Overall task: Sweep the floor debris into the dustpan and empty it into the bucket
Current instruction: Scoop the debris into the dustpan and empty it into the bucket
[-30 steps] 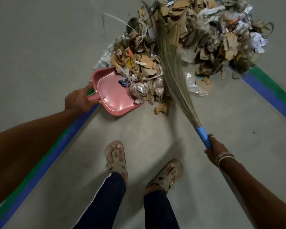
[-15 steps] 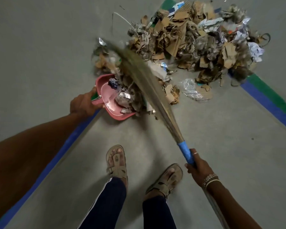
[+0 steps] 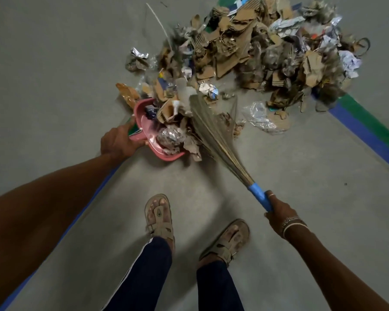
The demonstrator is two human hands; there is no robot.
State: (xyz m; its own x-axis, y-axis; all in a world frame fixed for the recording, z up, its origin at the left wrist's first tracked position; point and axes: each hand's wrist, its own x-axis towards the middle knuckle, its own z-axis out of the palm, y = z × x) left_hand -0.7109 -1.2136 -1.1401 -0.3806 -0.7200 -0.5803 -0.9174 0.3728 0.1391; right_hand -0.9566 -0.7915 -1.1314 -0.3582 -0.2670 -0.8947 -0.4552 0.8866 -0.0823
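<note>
With the left hand [image 3: 118, 142] gripping the pink dustpan [image 3: 166, 156] handle and the right hand [image 3: 279, 215] clamped on the grass broom [image 3: 213, 135], short low strokes best pull the debris pile [image 3: 267, 52] just beyond the dustpan into its part-filled mouth.

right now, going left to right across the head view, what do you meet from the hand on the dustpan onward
left hand → pink dustpan → broom → right hand → blue floor stripe
</note>
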